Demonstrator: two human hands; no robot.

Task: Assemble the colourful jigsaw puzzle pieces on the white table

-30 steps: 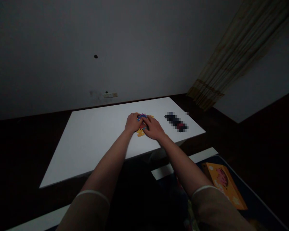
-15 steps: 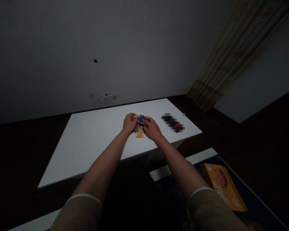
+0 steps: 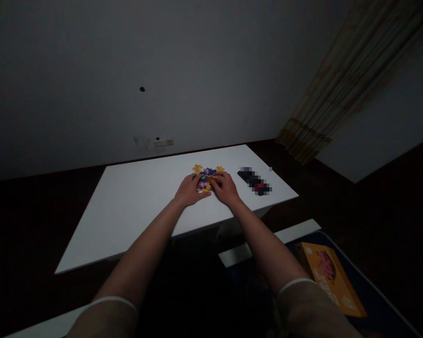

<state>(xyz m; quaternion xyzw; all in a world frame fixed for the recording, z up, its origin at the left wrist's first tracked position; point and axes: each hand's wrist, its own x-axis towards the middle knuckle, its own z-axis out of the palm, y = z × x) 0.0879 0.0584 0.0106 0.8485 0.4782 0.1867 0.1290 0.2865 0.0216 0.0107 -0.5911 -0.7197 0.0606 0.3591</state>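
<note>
A small cluster of colourful jigsaw puzzle pieces [image 3: 203, 185] lies on the white table [image 3: 134, 206], blue, pink and yellow in the middle. One yellow piece [image 3: 197, 167] sticks out at the far left of the cluster and another yellow piece [image 3: 220, 169] at the far right. My left hand [image 3: 189, 190] rests along the cluster's left side, thumb stretched along the near edge and fingers apart from it, touching the pieces. From the right, my right hand [image 3: 227, 188] curls its thumb and fingers onto an orange-brown puzzle piece [image 3: 213, 179]; its fingertips are partly hidden.
To the right on the table is a dark, pixelated object [image 3: 254, 180]. An orange box [image 3: 333, 279] with a pink picture sits on a dark blue surface at the lower right. A wall with a socket strip [image 3: 163, 142] stands behind the table; a curtain [image 3: 317, 108] hangs at right.
My left hand has moved slightly nearer and its thumb has stretched out along the near edge. More of the far yellow pieces shows. The yellow piece at the near side is now mostly covered.
</note>
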